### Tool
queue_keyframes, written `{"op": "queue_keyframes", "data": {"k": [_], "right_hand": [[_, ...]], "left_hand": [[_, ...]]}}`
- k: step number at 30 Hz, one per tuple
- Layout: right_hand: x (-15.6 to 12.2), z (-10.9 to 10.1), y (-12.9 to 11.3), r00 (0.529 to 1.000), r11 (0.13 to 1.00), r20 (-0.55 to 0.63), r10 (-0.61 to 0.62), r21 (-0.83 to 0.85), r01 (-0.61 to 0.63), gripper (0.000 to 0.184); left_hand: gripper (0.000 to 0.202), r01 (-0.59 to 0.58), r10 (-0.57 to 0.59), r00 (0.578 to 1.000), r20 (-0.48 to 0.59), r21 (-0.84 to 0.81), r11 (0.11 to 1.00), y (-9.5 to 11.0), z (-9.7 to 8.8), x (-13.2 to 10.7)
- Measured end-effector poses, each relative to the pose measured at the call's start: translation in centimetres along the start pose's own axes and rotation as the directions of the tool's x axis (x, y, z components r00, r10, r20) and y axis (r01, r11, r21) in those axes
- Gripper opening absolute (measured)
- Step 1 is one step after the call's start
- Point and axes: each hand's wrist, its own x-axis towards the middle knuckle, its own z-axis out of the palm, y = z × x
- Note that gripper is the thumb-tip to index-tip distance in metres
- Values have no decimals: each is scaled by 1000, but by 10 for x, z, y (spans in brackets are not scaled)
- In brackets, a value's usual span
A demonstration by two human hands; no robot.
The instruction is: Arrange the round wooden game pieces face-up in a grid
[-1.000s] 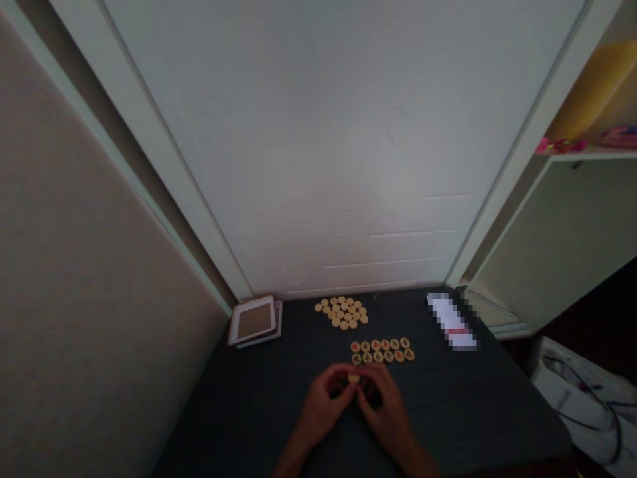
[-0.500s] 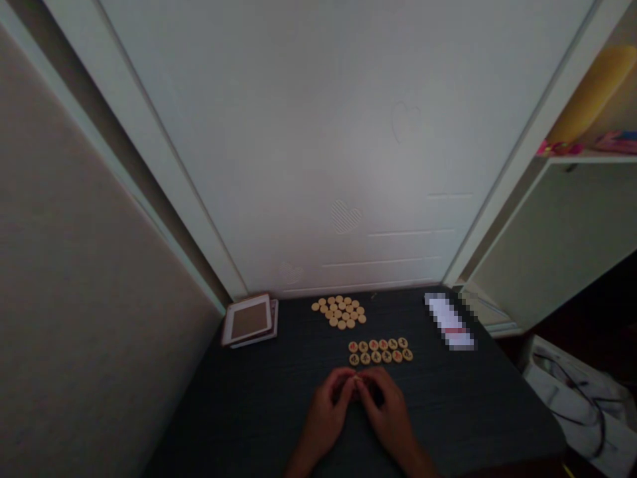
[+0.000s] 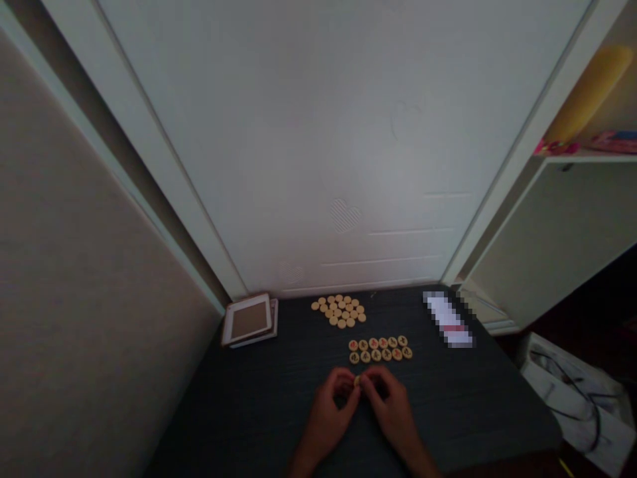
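Between my fingertips is a small round wooden Chinese chess piece [image 3: 357, 380]. My left hand [image 3: 331, 405] pinches it from the left, and my right hand [image 3: 389, 401] has its thumb and fingers on the right side. Fingers cover much of it, so its marking cannot be read. Just beyond my hands lie two neat rows of face-up Chinese chess pieces [image 3: 376, 356], marked with red or black characters. Farther back, a loose cluster of similar pieces [image 3: 341, 313] lies with plain sides up.
All of this rests on a dark table [image 3: 239, 405]. A stack of shallow boxes or lids [image 3: 249, 320] stands at the back left. At the back right is a pixelated object [image 3: 448, 320]. A white panel with hearts [image 3: 343, 133] rises behind the table.
The fingers of both hands have shifted around the piece, and more of its edge now shows between them. The rows and the cluster lie as before.
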Motion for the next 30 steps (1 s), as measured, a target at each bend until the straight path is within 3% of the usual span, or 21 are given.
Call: {"op": "queue_keyframes", "data": {"k": [8, 17, 23, 30], "right_hand": [[-1, -1, -1, 1000, 1000, -9, 3, -16, -3, 31], [-2, 0, -15, 985, 987, 81, -150, -37, 154, 20], [-3, 2, -8, 994, 996, 75, -85, -13, 86, 25], [-3, 1, -3, 996, 998, 66, -61, 27, 60, 23]], "left_hand": [[20, -8, 8, 1000, 26, 16, 1000, 2, -1, 0], [26, 61, -63, 998, -19, -103, 993, 2, -2, 2], [28, 84, -85, 996, 3, -194, 977, 4, -4, 2], [33, 73, -66, 997, 44, -169, 983, 8, -5, -2]]}}
